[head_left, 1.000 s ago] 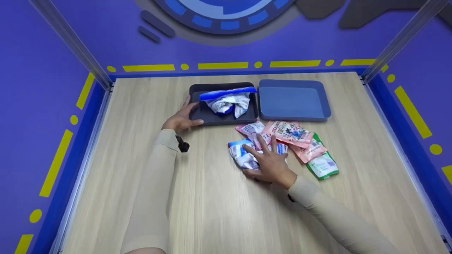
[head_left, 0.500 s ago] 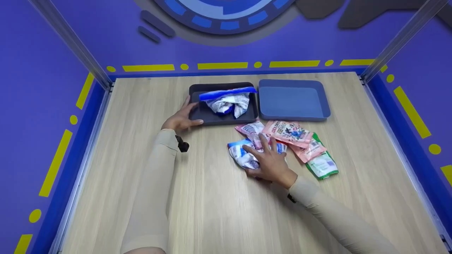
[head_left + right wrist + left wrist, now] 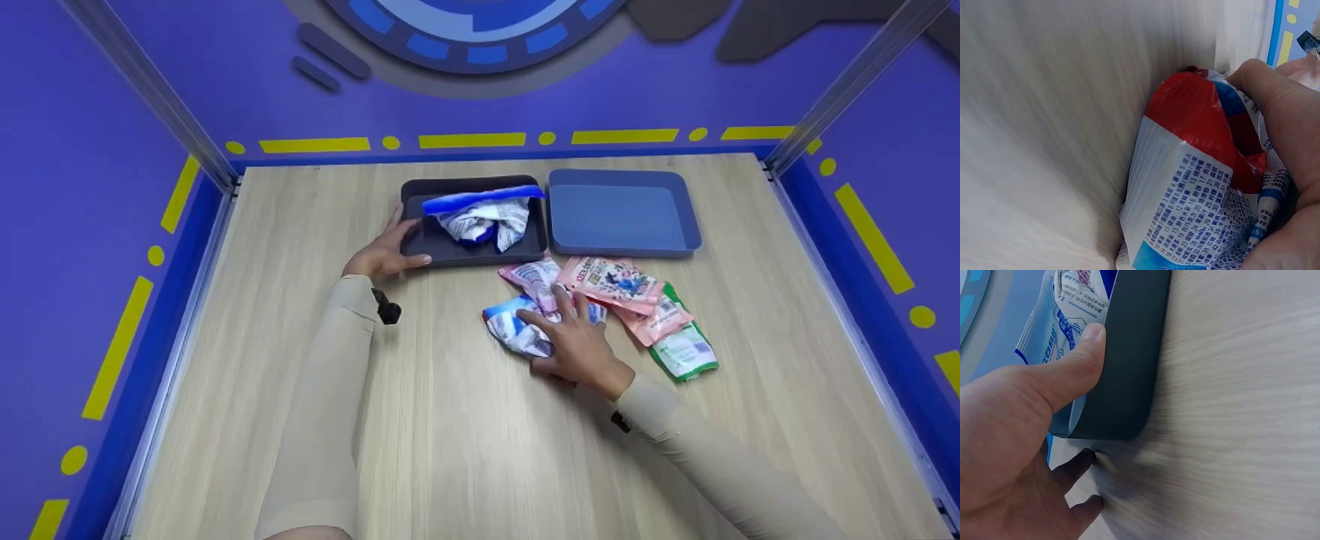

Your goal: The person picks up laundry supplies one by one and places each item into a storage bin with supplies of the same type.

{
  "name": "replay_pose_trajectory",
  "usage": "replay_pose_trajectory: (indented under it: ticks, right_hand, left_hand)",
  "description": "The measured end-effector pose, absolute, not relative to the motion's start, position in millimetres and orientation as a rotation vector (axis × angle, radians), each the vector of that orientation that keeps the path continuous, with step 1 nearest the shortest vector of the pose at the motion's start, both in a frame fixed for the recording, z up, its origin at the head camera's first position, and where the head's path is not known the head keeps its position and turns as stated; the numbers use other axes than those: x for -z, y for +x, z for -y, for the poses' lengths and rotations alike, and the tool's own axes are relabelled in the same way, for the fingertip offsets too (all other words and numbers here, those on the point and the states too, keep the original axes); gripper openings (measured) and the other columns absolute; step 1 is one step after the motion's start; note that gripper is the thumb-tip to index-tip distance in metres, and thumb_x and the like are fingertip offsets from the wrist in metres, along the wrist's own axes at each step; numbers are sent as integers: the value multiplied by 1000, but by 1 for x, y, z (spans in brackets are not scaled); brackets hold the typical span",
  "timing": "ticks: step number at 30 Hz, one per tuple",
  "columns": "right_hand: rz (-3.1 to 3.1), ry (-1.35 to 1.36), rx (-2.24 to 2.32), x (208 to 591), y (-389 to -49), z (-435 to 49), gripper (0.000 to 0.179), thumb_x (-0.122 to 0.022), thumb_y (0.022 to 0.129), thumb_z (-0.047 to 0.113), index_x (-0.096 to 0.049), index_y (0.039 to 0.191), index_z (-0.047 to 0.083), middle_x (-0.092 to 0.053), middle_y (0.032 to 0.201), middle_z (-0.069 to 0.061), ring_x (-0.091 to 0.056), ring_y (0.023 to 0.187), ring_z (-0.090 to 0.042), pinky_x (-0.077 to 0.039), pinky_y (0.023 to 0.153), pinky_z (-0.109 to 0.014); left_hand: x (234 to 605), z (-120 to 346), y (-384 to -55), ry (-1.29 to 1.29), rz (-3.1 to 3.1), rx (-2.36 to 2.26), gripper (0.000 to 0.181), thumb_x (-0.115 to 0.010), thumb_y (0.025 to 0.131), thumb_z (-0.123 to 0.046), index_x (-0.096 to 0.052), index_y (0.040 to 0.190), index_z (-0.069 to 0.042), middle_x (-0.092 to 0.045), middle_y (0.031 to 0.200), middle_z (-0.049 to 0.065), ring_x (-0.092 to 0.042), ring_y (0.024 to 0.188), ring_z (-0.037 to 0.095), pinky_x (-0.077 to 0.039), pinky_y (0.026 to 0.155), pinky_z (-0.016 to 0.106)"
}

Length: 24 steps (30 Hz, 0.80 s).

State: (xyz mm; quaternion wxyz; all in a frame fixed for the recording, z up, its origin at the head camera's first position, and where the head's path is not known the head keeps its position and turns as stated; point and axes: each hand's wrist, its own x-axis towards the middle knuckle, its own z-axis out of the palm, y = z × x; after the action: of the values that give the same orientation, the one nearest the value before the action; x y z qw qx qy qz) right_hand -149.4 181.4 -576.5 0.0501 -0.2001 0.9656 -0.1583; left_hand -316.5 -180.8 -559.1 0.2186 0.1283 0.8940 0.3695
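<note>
My left hand (image 3: 384, 252) rests at the left end of the dark tray (image 3: 465, 260), fingers along its side. Its thumb (image 3: 1085, 360) touches the front wall at the rim. A crumpled white-and-blue packet (image 3: 491, 217) lies inside that tray. My right hand (image 3: 581, 346) grips a white, blue and red plastic packet (image 3: 1196, 185) on the table, which creases between thumb and fingers. Part of this packet is hidden under the hand. A pink-and-white packet (image 3: 536, 276) touches its far side.
A blue-grey tray (image 3: 622, 214) stands right beside the dark one. Two pink packets (image 3: 611, 281) and a green-and-white packet (image 3: 686, 352) overlap to the right of the right hand. Purple walls (image 3: 90, 187) edge the wooden table (image 3: 450, 450).
My right hand has drawn its thumb and fingers closer together on the packet and shifted slightly right, squeezing it. The left hand and both trays have stayed put.
</note>
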Motion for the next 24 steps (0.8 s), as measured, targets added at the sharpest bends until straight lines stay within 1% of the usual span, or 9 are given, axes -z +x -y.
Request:
replay_pose_trajectory:
  ticks: [5, 12, 18, 24]
  right_hand:
    - [-2945, -631, 490, 576, -151, -183, 82, -91, 74, 41, -56, 148, 36, -22, 163, -28, -27, 139, -63, -38, 79, -89]
    - [-2964, -673, 524, 575, -151, -186, 78, -92, 73, 33, -61, 145, 33, -24, 162, -29, -33, 133, -55, -43, 78, -85]
    - [-2952, -671, 556, 574, -152, -187, 71, -90, 78, 25, -63, 143, 32, -23, 162, -27, -32, 132, -54, -41, 82, -86]
    - [-2951, -655, 563, 575, -152, -187, 67, -88, 80, 23, -64, 142, 32, -22, 163, -26, -31, 133, -53, -39, 84, -86]
  left_hand:
    - [559, 181, -317, 368, -2474, -1021, 88, -74, 96, -32, -23, 163, -5, 21, 170, 11, 5, 157, 37, -11, 126, 54]
    - [559, 181, -317, 353, -2466, -1027, 88, -74, 96, -32, -23, 164, -8, 21, 171, 9, 5, 157, 36, -11, 126, 54]
    - [558, 182, -315, 352, -2485, -991, 86, -72, 97, -34, -23, 164, -9, 20, 171, 8, 3, 157, 37, -13, 125, 55]
    - [558, 181, -315, 349, -2480, -989, 87, -73, 97, -34, -23, 164, -9, 21, 171, 8, 4, 157, 36, -12, 125, 55]
